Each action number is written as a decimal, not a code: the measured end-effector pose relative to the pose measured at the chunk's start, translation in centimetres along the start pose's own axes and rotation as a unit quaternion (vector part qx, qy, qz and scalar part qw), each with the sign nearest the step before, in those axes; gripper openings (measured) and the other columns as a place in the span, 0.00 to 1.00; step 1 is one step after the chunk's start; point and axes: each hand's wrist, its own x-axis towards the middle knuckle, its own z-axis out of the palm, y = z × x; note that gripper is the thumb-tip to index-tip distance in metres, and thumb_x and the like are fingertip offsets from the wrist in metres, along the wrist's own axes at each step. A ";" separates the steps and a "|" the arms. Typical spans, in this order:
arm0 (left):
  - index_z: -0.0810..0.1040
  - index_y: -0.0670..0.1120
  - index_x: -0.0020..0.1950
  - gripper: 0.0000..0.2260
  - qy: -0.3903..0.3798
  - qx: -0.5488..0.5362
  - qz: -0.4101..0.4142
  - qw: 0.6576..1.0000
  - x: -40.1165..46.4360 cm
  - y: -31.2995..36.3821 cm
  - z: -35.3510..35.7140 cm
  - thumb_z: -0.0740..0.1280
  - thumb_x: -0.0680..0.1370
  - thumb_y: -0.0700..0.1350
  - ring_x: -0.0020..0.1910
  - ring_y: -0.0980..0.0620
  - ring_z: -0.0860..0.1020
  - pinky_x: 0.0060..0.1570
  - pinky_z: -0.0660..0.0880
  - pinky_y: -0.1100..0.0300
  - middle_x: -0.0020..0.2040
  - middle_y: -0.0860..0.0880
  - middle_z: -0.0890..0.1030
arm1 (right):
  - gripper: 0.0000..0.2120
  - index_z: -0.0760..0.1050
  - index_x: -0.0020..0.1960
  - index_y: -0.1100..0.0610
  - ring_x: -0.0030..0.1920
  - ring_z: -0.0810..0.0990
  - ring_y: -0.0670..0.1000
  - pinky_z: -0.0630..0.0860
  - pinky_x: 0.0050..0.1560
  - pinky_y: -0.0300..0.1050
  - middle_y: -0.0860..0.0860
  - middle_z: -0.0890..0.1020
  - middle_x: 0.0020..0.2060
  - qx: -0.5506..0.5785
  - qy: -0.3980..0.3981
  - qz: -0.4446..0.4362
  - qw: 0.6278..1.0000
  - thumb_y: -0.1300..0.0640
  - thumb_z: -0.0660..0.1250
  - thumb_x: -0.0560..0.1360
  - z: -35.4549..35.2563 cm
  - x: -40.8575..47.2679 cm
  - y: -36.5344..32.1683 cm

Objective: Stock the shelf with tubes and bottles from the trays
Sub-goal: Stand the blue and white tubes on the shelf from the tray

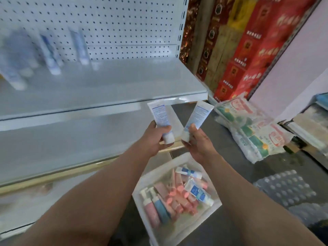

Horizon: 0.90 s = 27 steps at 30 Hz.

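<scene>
At the far left we see a row of white-and-blue tubes (51,55) standing cap-down on the upper shelf (124,86), leaning back toward the pegboard (115,23) — they are blurred, so we cannot read them; the shelf to their right is bare white metal, and a lower shelf (62,148) runs beneath it.

Moving toward the middle, our left hand (154,139) grips a white tube with blue print (160,118), its fingers curled round the lower part just above the cap, which points down; the crimped end points up, in front of the upper shelf's edge. Just beside it, our right hand (197,144) holds a second white-and-blue tube (196,119) the same way (cap down, thumb across its front), tilted outward to the right; the two tubes are close at the caps and apart at the tops.

Below the hands a translucent white tray (179,233) sits on the dark floor (236,169), holding pink tubes (179,194), two pump bottles (154,208) — one pink, one blue — and a few white-and-blue tubes (198,192) lying across them.

Further right, red and gold cartons (245,50) are stacked against the wall; printed sacks (252,130) lie on the floor, and a wrapped pack of bottles (287,189) sits at the right edge.
</scene>
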 end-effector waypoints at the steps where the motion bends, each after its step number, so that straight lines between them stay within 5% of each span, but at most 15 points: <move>1: 0.72 0.48 0.66 0.19 0.000 0.002 0.014 1.000 -0.5 1.4 -0.6 0.70 0.78 0.37 0.57 0.42 0.79 0.49 0.80 0.41 0.59 0.45 0.79 | 0.17 0.79 0.60 0.53 0.53 0.81 0.54 0.79 0.51 0.47 0.54 0.83 0.54 0.006 -0.013 -0.013 1.000 0.48 0.72 0.73 1.4 0.0 -0.8; 8: 0.75 0.42 0.62 0.17 0.034 0.012 0.115 0.993 -2.5 11.3 -5.7 0.74 0.75 0.40 0.54 0.46 0.82 0.45 0.82 0.48 0.57 0.44 0.82 | 0.17 0.78 0.65 0.57 0.61 0.81 0.57 0.78 0.61 0.54 0.56 0.83 0.60 -0.023 -0.120 -0.082 0.989 0.53 0.70 0.78 12.5 1.6 -4.5; 14: 0.76 0.46 0.60 0.16 0.136 0.057 0.193 0.970 -2.7 18.0 -15.1 0.75 0.75 0.43 0.46 0.53 0.81 0.45 0.77 0.56 0.53 0.49 0.82 | 0.10 0.79 0.59 0.58 0.57 0.82 0.56 0.79 0.59 0.52 0.56 0.84 0.56 -0.029 -0.168 -0.094 0.981 0.59 0.70 0.78 24.1 4.1 -2.8; 19: 0.78 0.47 0.56 0.15 0.253 0.152 0.263 0.918 -1.4 21.1 -23.2 0.76 0.72 0.43 0.42 0.50 0.79 0.39 0.74 0.59 0.49 0.47 0.83 | 0.14 0.79 0.61 0.61 0.48 0.81 0.55 0.80 0.55 0.49 0.58 0.84 0.50 -0.096 -0.129 -0.104 0.981 0.64 0.72 0.76 31.5 6.2 0.0; 22: 0.78 0.48 0.57 0.16 0.289 0.188 0.280 0.896 -0.4 22.4 -26.7 0.76 0.72 0.46 0.46 0.49 0.81 0.45 0.77 0.56 0.49 0.49 0.83 | 0.14 0.80 0.60 0.61 0.42 0.83 0.52 0.82 0.45 0.44 0.57 0.85 0.45 -0.145 -0.089 -0.137 0.976 0.63 0.74 0.75 34.6 8.0 1.0; 27: 0.75 0.51 0.53 0.13 0.302 0.214 0.307 0.876 0.7 23.5 -30.0 0.76 0.73 0.46 0.41 0.61 0.77 0.39 0.71 0.64 0.43 0.56 0.80 | 0.15 0.79 0.60 0.58 0.39 0.81 0.46 0.75 0.33 0.31 0.52 0.84 0.44 -0.203 -0.043 -0.175 0.962 0.60 0.75 0.75 37.7 11.2 1.4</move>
